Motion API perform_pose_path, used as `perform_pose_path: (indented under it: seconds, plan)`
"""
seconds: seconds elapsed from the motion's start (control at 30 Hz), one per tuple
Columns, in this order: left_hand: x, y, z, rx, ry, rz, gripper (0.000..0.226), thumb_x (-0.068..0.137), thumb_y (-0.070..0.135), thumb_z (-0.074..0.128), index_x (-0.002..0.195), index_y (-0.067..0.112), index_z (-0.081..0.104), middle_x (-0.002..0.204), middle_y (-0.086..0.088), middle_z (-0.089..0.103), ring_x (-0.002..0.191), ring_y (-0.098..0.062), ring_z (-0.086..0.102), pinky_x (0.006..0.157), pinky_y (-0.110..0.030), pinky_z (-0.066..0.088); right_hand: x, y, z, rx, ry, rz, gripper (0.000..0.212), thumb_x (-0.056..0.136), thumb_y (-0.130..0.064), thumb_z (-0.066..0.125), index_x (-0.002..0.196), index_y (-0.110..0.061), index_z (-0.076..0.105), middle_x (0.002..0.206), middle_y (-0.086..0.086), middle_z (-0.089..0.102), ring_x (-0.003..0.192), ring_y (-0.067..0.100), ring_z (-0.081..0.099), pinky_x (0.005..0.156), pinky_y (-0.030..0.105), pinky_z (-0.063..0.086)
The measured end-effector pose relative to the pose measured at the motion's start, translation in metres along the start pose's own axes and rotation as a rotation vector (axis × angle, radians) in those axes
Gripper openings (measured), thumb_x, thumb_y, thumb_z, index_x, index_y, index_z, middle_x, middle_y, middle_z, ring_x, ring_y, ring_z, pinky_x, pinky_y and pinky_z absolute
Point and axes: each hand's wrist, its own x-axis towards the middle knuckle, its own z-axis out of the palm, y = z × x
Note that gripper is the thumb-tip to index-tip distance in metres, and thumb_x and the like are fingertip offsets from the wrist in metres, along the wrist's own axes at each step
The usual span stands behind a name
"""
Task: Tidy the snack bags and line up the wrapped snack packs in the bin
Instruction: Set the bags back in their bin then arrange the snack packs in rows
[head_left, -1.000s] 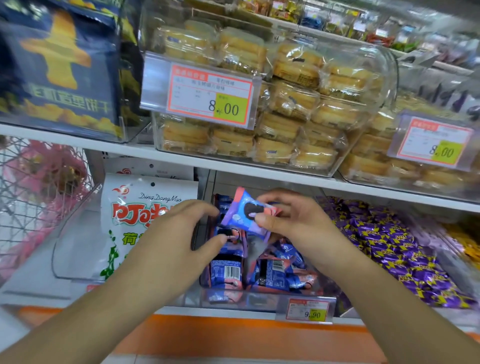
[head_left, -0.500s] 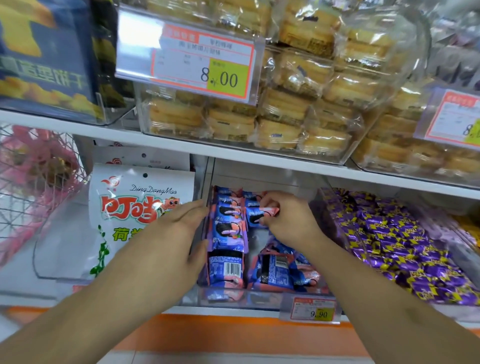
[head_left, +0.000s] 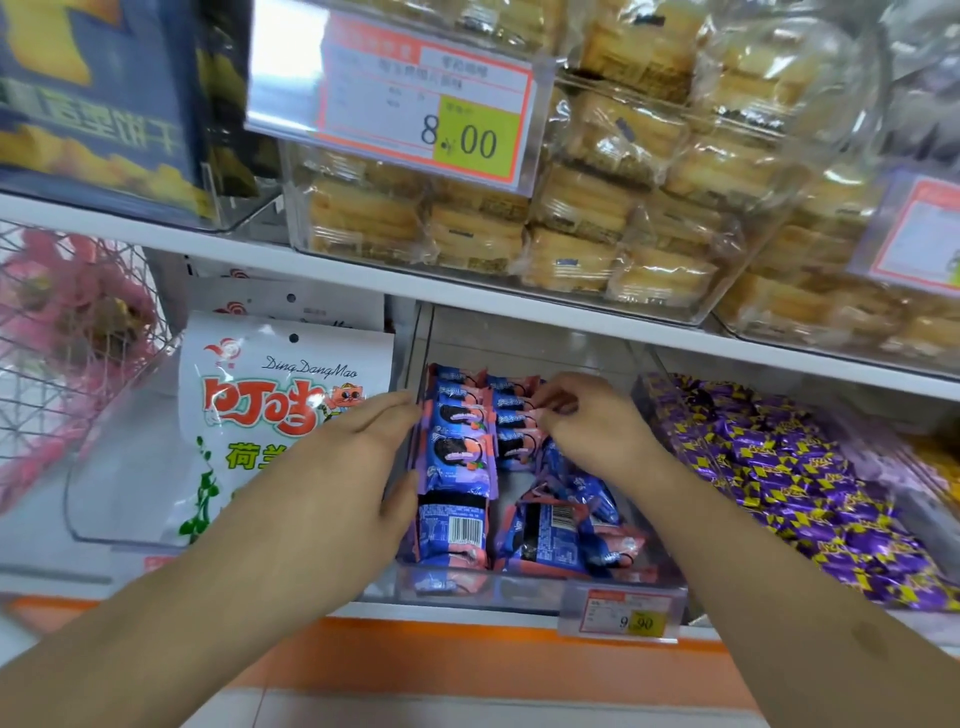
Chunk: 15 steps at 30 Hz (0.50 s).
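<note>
Here, the clear plastic bin (head_left: 524, 592) on the lower shelf holds blue-and-pink glossy wrapped snack packs (head_left: 460, 457), standing in two rows at the back and lying loose at the front. The left hand (head_left: 332, 483) rests flat with fingers straight against the bin's left wall, while the right hand (head_left: 592, 426) pinches one pack in the right row. Beside it, a white crinkly snack bag (head_left: 270, 410) stands in a second clear bin (head_left: 88, 499), and purple foil candies (head_left: 779, 478) fill a third.

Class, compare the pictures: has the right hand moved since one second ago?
Yes. The right hand has gone down and back into the bin, from above the packs to the rear row.
</note>
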Motion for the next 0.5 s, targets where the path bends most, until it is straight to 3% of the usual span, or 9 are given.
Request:
perform_pose_path:
  seconds: [0.13,0.2,0.33,0.4,0.5]
  plan:
    - [0.0,0.002,-0.001,0.001,-0.009,-0.015,0.061,0.102,0.032,0.052,0.16,0.03,0.032,0.169,0.018,0.026,0.152,-0.008,0.035,0.116,-0.018,0.029,-0.022,-0.01,-0.032,-0.009,-0.174,0.008,0.01,0.097,-0.02,0.068,0.098,-0.028,0.074,0.099,-0.012,0.072,0.096,0.009,0.069,0.073,0.01,0.051]
    - [0.0,0.002,-0.001,0.008,-0.02,-0.014,0.062,0.103,0.033,0.051,0.161,0.03,0.03,0.17,0.018,0.024,0.152,-0.008,0.033,0.118,-0.019,0.028,-0.039,-0.016,-0.042,-0.132,-0.335,-0.027,0.013,0.096,-0.033,0.071,0.109,-0.032,0.073,0.114,-0.013,0.068,0.104,0.008,0.065,0.088,0.018,0.051]
    - [-0.001,0.002,-0.003,0.014,-0.031,-0.01,0.062,0.104,0.034,0.049,0.162,0.03,0.027,0.17,0.019,0.021,0.152,-0.007,0.033,0.118,-0.019,0.03,-0.058,-0.017,-0.042,-0.39,-0.637,-0.003,0.067,0.083,-0.066,0.073,0.143,-0.043,0.054,0.151,-0.012,0.045,0.137,0.013,0.045,0.108,0.028,0.039]
    - [-0.002,0.003,-0.003,0.018,-0.03,-0.01,0.062,0.104,0.034,0.049,0.162,0.029,0.027,0.17,0.018,0.02,0.152,-0.007,0.033,0.118,-0.019,0.029,-0.058,-0.013,-0.035,-0.495,-0.663,-0.033,0.087,0.076,-0.072,0.075,0.151,-0.044,0.043,0.164,-0.009,0.032,0.15,0.017,0.032,0.12,0.036,0.034]
    - [-0.002,0.005,-0.004,0.016,-0.029,-0.016,0.063,0.104,0.032,0.049,0.163,0.028,0.027,0.171,0.017,0.02,0.153,-0.009,0.033,0.119,-0.02,0.029,-0.055,-0.011,-0.03,-0.537,-0.662,-0.038,0.097,0.074,-0.071,0.078,0.156,-0.039,0.037,0.165,-0.007,0.03,0.152,0.021,0.03,0.122,0.041,0.033]
